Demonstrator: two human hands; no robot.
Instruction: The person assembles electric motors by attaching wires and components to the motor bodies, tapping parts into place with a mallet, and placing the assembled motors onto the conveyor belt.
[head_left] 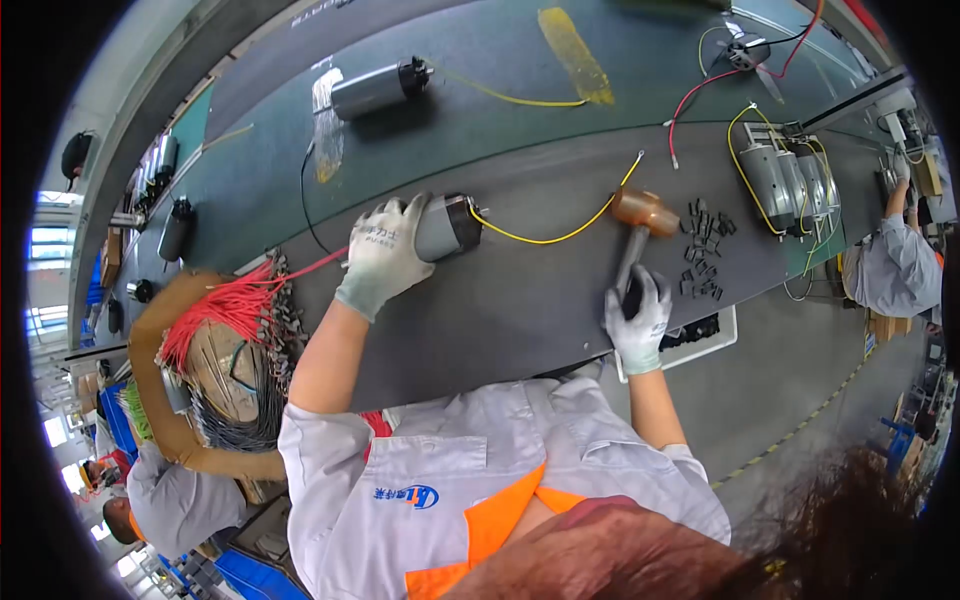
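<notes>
My left hand [385, 250], in a white work glove, is wrapped round a grey cylindrical motor [445, 228] lying on the dark mat. A yellow wire [545, 240] with a ring terminal runs from the motor's black end to the right; a red wire [318, 265] leads off at its left. My right hand [638, 315], gloved too, is closed on the handle of a mallet [645, 213] with a copper-coloured head. The mallet's head rests on or just above the mat. Several small black pieces [705, 240] are scattered just right of the mallet.
A cardboard box [150, 350] with red [215, 315] and black wires stands at the left. Another motor [380, 88] lies on the far green surface. Several motors [785, 185] stand grouped at the right. A white tray [715, 340] sits below the bench edge. Co-workers [895, 265] are at both sides.
</notes>
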